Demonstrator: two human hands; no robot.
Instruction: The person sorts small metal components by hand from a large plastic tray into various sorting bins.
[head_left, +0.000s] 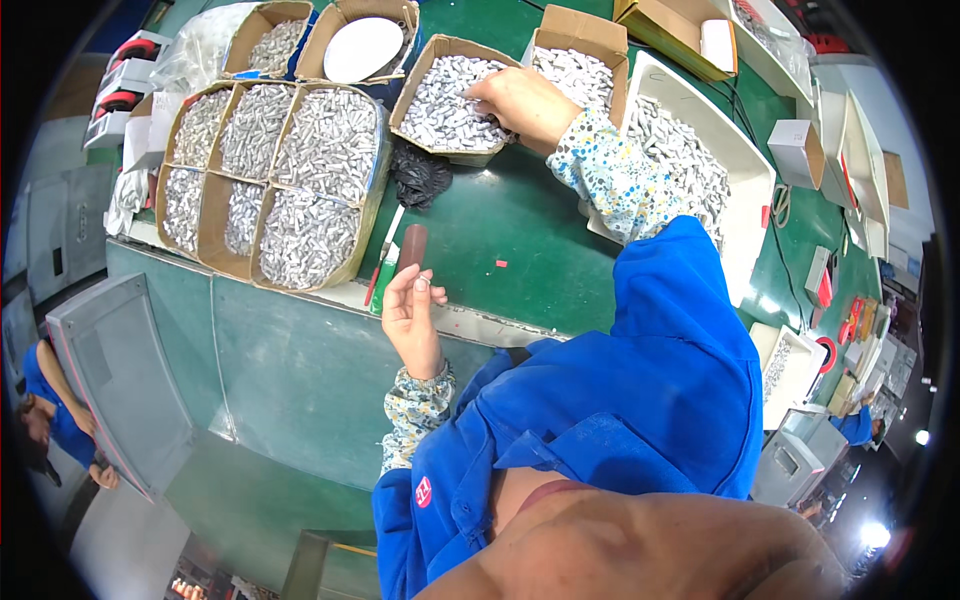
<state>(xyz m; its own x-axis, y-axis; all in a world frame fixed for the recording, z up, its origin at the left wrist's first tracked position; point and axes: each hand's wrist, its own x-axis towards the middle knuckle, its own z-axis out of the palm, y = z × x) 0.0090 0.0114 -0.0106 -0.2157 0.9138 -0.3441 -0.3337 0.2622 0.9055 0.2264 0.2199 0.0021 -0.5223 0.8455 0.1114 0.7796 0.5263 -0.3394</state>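
Note:
My right hand [525, 105] reaches over a cardboard box [445, 150] of small silver-grey metal pieces [440, 100]. Its fingers are drawn together at the surface of the pieces; whatever lies between the fingertips is hidden. At the table's near edge, my left hand [412, 305] is raised with thumb and fingers pressed together. Something small and shiny may be at its fingertips, too small to name. Just beyond those fingers is a reddish-brown rounded piece [413, 246]; I cannot tell whether they touch it. Close by lies a green-handled blade [385, 283].
A divided carton [208, 225] of similar pieces stands at left. Behind are a box with a white round lid [363, 50] and another open box [577, 38]. A white tray [750, 190] of pieces sits at right, a black plastic bag [420, 175] on the green table [520, 225].

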